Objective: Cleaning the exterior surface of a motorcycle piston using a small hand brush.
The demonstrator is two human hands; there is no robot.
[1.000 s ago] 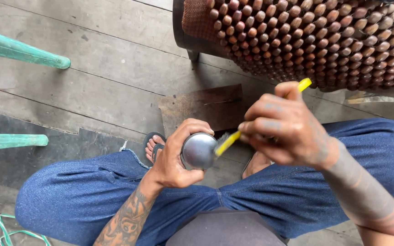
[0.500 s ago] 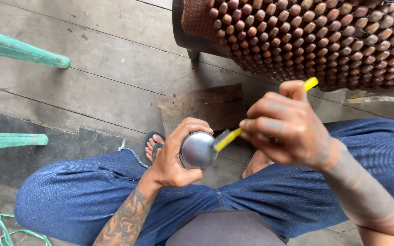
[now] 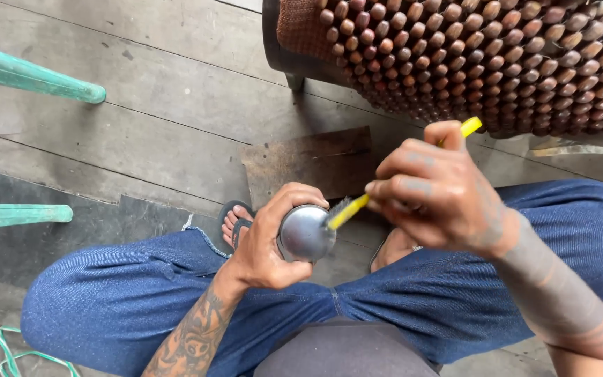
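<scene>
At centre frame, the left hand (image 3: 263,244) cups a smooth, rigid, likely slippery grey metal dome (image 3: 304,232), fingers wrapped around its rim, while the right hand (image 3: 435,195) pinches a light yellow-handled brush (image 3: 349,210).

no packages, no labels, no signs, no screens anywhere in view

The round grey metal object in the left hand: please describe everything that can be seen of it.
The round grey metal object looks like a smooth, dull, domed piece of metal with a soft shine and no visible marks. The left hand wraps around its far side and underside, so its lower part is hidden. It is held above the lap in blue jeans. The bristle end of a yellow-handled brush, held in the right hand, touches its upper right edge.
</scene>
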